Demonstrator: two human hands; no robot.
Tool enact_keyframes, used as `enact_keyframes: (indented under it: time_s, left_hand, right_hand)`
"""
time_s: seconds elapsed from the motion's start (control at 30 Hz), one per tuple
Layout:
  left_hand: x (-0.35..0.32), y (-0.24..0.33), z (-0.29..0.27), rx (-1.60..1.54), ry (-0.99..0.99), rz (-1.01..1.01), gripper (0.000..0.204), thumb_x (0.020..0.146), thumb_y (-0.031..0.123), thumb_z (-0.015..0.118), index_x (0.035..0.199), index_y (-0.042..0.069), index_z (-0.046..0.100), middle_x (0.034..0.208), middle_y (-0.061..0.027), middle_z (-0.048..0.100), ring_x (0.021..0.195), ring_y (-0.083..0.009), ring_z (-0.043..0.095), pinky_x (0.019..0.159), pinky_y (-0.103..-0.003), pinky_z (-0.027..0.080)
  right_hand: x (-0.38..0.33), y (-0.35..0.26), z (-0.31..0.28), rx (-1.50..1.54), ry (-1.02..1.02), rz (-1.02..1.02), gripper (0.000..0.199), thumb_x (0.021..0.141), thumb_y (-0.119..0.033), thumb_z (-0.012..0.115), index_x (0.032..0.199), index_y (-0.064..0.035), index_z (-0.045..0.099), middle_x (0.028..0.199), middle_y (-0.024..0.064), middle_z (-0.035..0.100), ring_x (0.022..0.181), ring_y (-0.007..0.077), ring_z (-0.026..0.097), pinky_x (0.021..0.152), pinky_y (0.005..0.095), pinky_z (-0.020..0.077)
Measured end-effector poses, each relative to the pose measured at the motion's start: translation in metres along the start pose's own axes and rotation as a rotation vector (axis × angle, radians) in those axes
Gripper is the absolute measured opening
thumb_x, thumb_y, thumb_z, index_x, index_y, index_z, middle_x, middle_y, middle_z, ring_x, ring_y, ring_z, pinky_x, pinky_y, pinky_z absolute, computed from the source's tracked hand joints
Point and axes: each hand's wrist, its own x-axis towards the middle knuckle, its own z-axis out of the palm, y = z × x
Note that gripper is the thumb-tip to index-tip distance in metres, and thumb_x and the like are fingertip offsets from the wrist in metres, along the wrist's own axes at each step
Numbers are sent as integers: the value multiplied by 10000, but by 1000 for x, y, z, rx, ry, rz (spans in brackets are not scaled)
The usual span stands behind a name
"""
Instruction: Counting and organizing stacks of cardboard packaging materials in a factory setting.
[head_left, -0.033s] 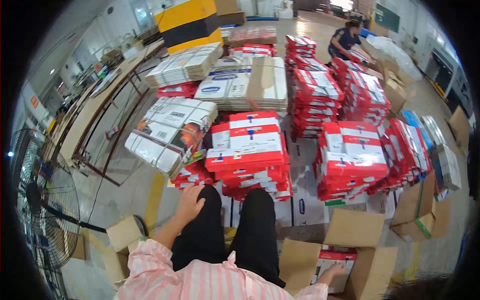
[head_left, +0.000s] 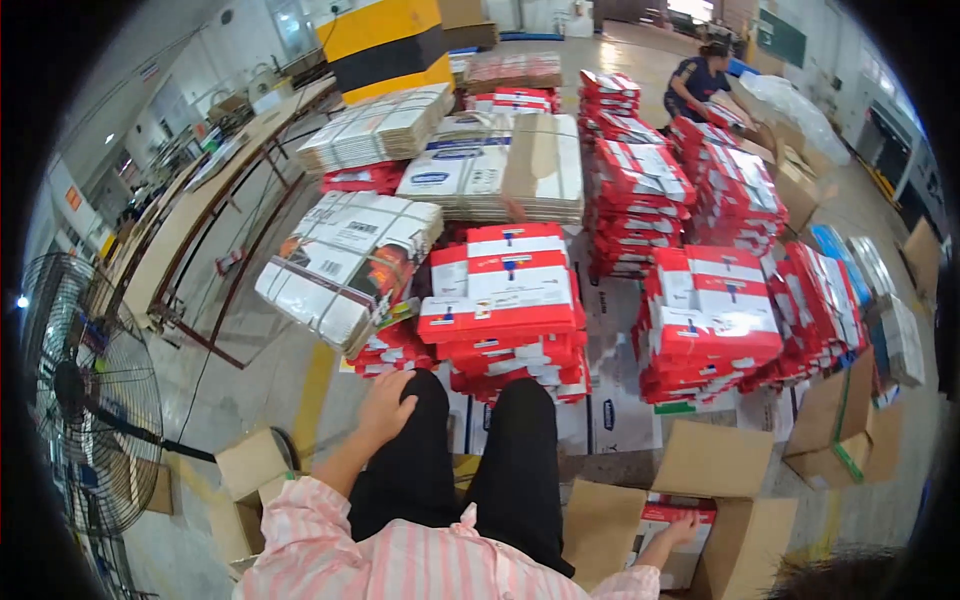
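My left hand (head_left: 388,405) rests on my left knee, fingers draped over it and thumb apart, holding nothing. On the right, my right hand (head_left: 682,528) reaches into an open brown cardboard box (head_left: 712,445) beside my right leg. Its curled fingers are at the upper part of a red-and-white carton (head_left: 682,572) inside that box; the fingertips are partly hard to make out. Just beyond my knees stands a stack of flat red-and-white cartons (head_left: 505,300), with another such stack (head_left: 715,310) to its right.
Strapped bundles of flat white cardboard (head_left: 345,260) lie at left and behind. A floor fan (head_left: 95,390) stands left, near a long table (head_left: 190,230). Another open box (head_left: 835,430) sits at right. A co-worker (head_left: 700,82) bends over far stacks of cartons.
My right hand has shifted a little up along the carton in the box, toward its far edge. My left hand stays on the knee. The whole view has shifted slightly.
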Motion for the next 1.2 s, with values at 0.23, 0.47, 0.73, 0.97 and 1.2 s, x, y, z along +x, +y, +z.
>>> enact_keyframes:
  time_s: [0.23, 0.47, 0.73, 0.97, 1.2]
  left_hand:
    - [56, -44, 91, -653, 101, -446, 486, 849, 154, 664, 1288, 2, 524, 1216, -153, 608, 1106, -263, 585, 960, -358, 453]
    - [143, -130, 169, -845, 164, -816, 611, 890, 299, 615, 1354, -53, 431, 1270, -205, 558, 1119, -263, 573, 932, -367, 473]
    - [144, -151, 211, -850, 112, -906, 322, 888, 377, 629, 1065, 108, 626, 943, -14, 638, 735, -136, 541, 617, -292, 413]
    - [140, -89, 93, -1332, 142, -807, 382, 901, 341, 651, 1192, 98, 602, 1045, -20, 656, 874, -142, 614, 739, -293, 476]
    - [112, 32, 46, -2117, 272, -560, 552, 909, 289, 643, 1365, 84, 408, 1245, -72, 576, 1075, -226, 599, 945, -411, 492]
  right_hand:
    - [-179, -144, 273, -46, -1072, -128, 224, 882, -115, 619, 1088, -32, 646, 847, 21, 651, 684, 105, 590, 618, 240, 494]
    - [-208, -84, 448, -721, -982, -799, 388, 864, -292, 661, 1075, 34, 644, 941, 193, 687, 874, 299, 663, 773, 386, 515]
    - [-212, -95, 456, -737, -984, -619, 453, 794, -384, 690, 1003, 19, 685, 976, 189, 706, 934, 313, 684, 762, 431, 532]
    - [-262, -166, 387, -93, -1421, 336, 408, 852, -255, 630, 1155, 11, 571, 1015, 128, 677, 827, 261, 686, 621, 427, 581]
    - [-373, -163, 308, 404, -1389, 248, 518, 806, -91, 633, 1290, 32, 493, 1239, 143, 610, 1126, 269, 609, 989, 404, 482]
